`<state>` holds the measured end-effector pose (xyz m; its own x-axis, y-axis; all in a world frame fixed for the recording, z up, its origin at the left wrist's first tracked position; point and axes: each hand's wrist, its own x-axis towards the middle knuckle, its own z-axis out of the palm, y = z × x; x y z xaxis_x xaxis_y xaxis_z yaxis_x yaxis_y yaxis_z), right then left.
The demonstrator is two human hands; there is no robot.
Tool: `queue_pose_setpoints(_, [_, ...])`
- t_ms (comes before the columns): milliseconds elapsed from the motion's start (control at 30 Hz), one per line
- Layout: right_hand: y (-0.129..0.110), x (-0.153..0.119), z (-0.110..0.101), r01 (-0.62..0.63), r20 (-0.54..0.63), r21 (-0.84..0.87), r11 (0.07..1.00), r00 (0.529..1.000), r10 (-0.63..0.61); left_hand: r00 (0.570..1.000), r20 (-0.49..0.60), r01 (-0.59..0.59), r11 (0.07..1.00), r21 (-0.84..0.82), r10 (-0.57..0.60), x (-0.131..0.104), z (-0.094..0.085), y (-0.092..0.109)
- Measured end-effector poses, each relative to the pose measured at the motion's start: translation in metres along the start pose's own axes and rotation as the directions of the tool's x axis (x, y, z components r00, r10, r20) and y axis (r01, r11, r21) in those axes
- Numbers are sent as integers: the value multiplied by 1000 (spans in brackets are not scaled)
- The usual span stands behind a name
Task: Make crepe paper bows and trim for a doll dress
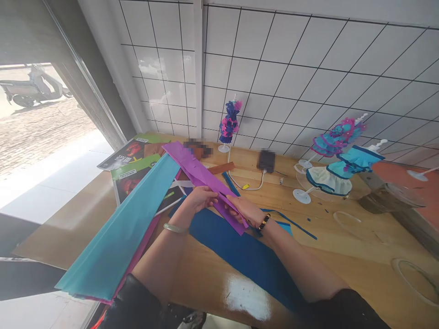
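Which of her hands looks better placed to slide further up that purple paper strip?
Probably the left hand: it grips the purple strip on the side where most of its length extends. The right hand holds near the strip's short end.

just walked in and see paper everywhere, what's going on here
A person at a wooden table holds a long strip of purple paper with both hands. The left hand and right hand grip it near its closer end, close together. A long fold of teal paper lies to the left, and a dark blue sheet lies under the arms. Small dress forms in paper dresses stand along the tiled wall, with magazines at the far left.
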<state>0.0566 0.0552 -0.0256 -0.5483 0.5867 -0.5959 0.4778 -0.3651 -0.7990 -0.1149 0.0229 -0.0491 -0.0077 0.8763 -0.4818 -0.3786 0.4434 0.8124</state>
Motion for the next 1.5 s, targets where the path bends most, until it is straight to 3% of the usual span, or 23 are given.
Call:
queue_pose_setpoints(300, [-2, 6, 1, 49, 23, 3, 999, 999, -49, 999, 47, -9, 1000, 11, 9, 3, -5, -2])
queue_pose_setpoints(1067, [-9, 14, 5, 32, 40, 6, 999, 999, -32, 998, 68, 2, 1000, -3, -2, -1, -4, 2])
queue_pose_setpoints(1500, [-8, 14, 6, 54, -64, -55, 997, 996, -58, 998, -66, 23, 1000, -12, -24, -4, -4, 9])
